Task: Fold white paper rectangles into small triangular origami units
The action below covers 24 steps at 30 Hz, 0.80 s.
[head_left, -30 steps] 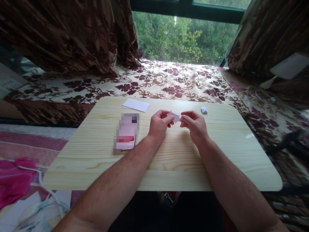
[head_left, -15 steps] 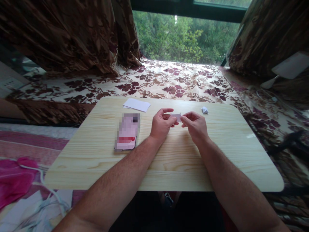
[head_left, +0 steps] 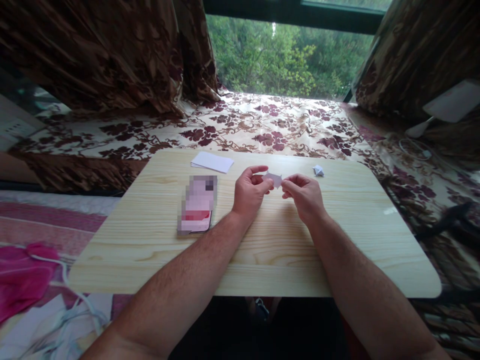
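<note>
A small folded piece of white paper [head_left: 273,178] with pointed corners is held up over the table between my two hands. My left hand [head_left: 252,191] pinches its left side between thumb and fingers, the index finger curving above it. The fingertips of my right hand [head_left: 302,192] are closed on its right corner. To the right, beyond my right hand, a small folded paper shape [head_left: 318,170] rests on the table. A stack of white paper strips [head_left: 212,162] lies at the back left.
A phone [head_left: 197,205], its screen blurred, lies left of my left forearm on the light wood table [head_left: 150,250]. Past the far edge is a floral cloth [head_left: 270,122] under a window. A lamp [head_left: 452,102] stands at right; pink fabric [head_left: 26,277] and cables lie lower left.
The paper has turned a little, and more of its face shows between my hands. My left fingers have shifted slightly to the left along it.
</note>
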{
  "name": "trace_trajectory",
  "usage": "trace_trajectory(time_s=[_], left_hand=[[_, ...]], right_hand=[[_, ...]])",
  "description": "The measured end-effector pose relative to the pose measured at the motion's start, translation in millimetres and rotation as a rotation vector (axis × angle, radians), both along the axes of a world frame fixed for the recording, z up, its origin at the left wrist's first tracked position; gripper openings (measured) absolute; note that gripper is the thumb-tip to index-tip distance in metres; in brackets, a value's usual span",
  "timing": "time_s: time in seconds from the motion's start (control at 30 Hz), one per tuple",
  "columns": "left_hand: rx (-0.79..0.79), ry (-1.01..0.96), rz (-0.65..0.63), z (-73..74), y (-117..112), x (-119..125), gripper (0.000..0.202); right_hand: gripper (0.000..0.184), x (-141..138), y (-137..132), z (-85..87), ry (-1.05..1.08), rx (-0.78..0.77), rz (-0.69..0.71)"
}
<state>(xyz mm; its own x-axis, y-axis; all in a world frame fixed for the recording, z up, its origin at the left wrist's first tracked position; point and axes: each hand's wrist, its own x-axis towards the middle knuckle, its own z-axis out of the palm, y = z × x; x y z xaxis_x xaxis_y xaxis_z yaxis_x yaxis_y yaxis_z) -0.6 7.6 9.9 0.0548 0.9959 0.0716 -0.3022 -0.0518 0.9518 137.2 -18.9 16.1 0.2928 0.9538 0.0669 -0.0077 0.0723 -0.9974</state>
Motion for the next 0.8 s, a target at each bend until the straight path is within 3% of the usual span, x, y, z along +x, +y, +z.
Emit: trace_trajectory(time_s=[0.4,0.63,0.8], left_hand=[[0.018,-0.070,0.002,0.3,1.1,0.2,0.042],[0.027,-0.033,0.016,0.6,1.3,0.7,0.038],[0.048,0.041,-0.057,2.2,-3.5,0.2,0.033]], right_hand=[[0.020,-0.7,-4.1,-1.5,-0.038,-0.071,0.180],[0.024,2.2,-1.2,0.6,0.046,-0.001,0.033],[0.031,3.5,-2.8,6.1,0.078,0.103,0.065]])
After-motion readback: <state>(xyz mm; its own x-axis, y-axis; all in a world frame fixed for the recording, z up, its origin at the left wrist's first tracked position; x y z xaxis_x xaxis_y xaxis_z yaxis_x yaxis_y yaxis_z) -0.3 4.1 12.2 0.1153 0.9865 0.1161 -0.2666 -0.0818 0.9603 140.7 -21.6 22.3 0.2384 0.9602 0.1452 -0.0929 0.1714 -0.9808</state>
